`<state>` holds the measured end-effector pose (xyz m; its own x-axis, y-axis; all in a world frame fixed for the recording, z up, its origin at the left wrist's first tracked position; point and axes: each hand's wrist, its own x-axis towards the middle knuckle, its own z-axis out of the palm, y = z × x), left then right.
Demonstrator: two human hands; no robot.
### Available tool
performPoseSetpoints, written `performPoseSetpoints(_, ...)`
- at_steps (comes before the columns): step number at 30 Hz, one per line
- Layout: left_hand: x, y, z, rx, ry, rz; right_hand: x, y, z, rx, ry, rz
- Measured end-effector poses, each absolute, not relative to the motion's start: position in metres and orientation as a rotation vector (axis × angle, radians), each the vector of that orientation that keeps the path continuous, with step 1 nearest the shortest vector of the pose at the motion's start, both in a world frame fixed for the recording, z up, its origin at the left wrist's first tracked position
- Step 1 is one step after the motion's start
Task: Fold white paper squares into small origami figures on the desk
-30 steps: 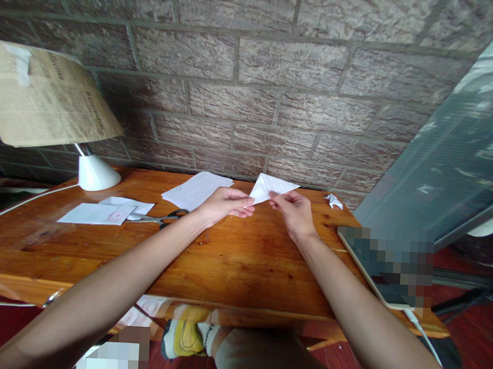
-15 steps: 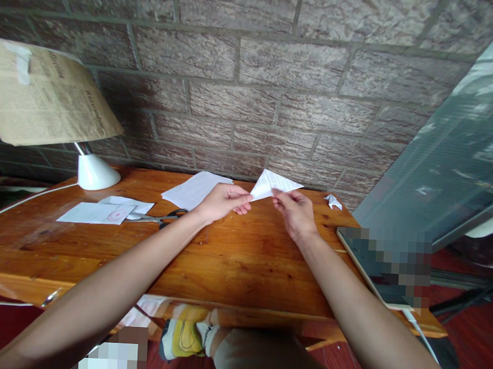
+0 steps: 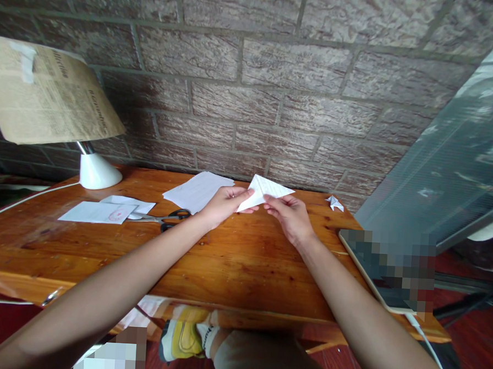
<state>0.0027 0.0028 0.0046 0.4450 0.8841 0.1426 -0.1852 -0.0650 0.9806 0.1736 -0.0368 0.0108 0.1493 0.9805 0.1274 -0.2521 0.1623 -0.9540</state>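
Note:
A white sheet of paper folded into a triangle (image 3: pixel 266 190) is held above the far part of the wooden table (image 3: pixel 233 272). My left hand (image 3: pixel 228 204) pinches its left side, with the thumb on top and the fingers underneath. At its lower edge my right hand (image 3: pixel 290 215) grips the paper between thumb and fingers. Faint printed lines show on the paper's upper face. Left of my left hand lies a stack of white paper (image 3: pixel 199 188). Black-handled scissors (image 3: pixel 174 218) rest beside the stack, their blades partly under other papers.
On the left stand a lamp (image 3: pixel 100 171) with a newspaper-like shade and folded papers (image 3: pixel 98 212), one bearing a red stamp. A small folded paper figure (image 3: pixel 335 203) sits at the back right. Near the right edge lies a tablet (image 3: pixel 374 268) with a white cable.
Both hands keep hold of the folded paper, which has shifted slightly left and down. My left hand's thumb now reaches further over its left side.

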Motion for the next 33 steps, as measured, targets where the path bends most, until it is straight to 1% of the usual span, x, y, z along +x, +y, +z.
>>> performPoseSetpoints(5,0.0013,0.0018,0.0057,1.382,0.747,1.036,0.1740,-0.0375,0.0106,-0.974,-1.022,1.201)
performPoseSetpoints(20,0.0026,-0.0057,0.0128,1.439,0.797,1.066,0.1755,-0.0379,0.0085,-1.057,-1.147,1.271)
performPoseSetpoints(29,0.0024,-0.0027,0.0068,1.453,0.820,0.955,0.1729,-0.0368,0.0086,-1.056,-1.155,1.108)
performPoseSetpoints(33,0.0003,-0.0010,0.0074,1.493,0.824,0.962,0.1696,-0.0357,0.0072,-1.045,-1.156,1.124)
